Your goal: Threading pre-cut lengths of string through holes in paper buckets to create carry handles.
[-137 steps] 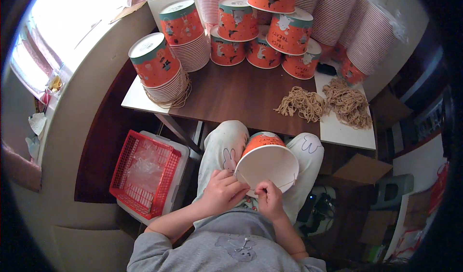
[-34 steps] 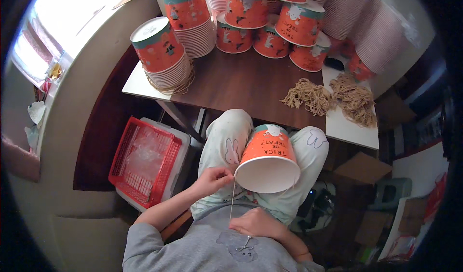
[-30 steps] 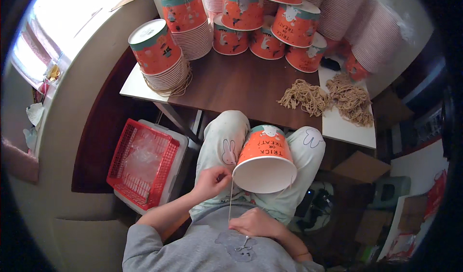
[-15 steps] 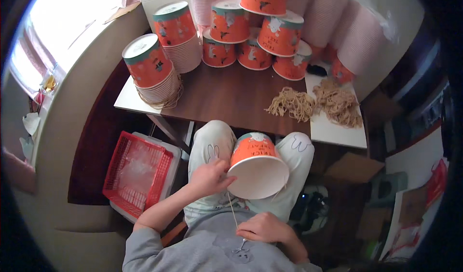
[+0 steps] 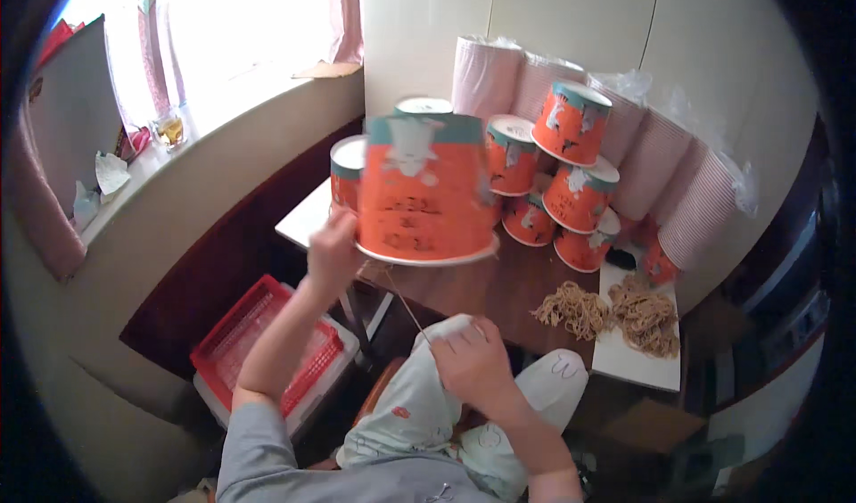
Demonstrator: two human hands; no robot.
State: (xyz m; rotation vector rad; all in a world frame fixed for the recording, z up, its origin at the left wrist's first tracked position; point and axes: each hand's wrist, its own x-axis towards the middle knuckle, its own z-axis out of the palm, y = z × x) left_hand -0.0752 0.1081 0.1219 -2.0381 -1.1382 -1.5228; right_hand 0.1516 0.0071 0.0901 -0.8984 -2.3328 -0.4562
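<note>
An orange paper bucket (image 5: 423, 204) with a green band and a white figure hangs upside down in front of me, slightly blurred, its open rim facing down. My left hand (image 5: 333, 249) grips that rim at its left edge. From beneath the rim a thin tan cord (image 5: 408, 309) slants down to my right hand (image 5: 473, 360), whose closed fingers hold it over my knee. How the cord is fixed at the bucket is too small to make out.
On the table (image 5: 499, 293) stand several more upturned orange buckets (image 5: 582, 197). Tall wrapped stacks of pink cups (image 5: 697, 202) line the wall. Two heaps of tan cord (image 5: 644, 317) lie at the right. A red basket (image 5: 308, 369) sits lower left.
My left hand has lifted the bucket from between my knees and turned its opening downward. My right hand has risen from my chest with the cord. The view has tilted up and left.
</note>
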